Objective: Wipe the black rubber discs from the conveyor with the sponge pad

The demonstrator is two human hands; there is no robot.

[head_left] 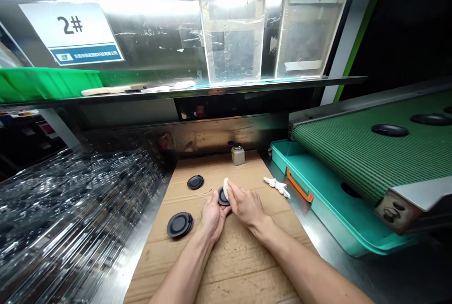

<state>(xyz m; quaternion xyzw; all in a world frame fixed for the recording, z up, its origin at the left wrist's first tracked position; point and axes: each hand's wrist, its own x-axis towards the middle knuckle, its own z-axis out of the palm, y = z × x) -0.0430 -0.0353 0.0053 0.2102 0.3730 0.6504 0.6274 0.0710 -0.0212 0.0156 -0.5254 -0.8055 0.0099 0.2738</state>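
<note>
My left hand (213, 216) holds a round black disc (223, 196) on edge above the cardboard sheet (219, 266), its fingers curled under the rim. My right hand (245, 205) grips a folded white wiping pad (226, 188) and presses it against the disc's upper side. Much of the disc is hidden by my hands and the pad. Two similar black discs lie flat on the cardboard to the left, one (195, 182) farther off and a larger-looking one (180, 225) closer to me.
A small white bottle with a dark cap (238, 155) stands at the cardboard's far edge. A white glove (277, 187) lies to the right. Beyond it are a teal tray with an orange handle (300, 191) and a green mesh conveyor belt (353, 153) carrying black discs. Crumpled clear plastic (77, 210) fills the left.
</note>
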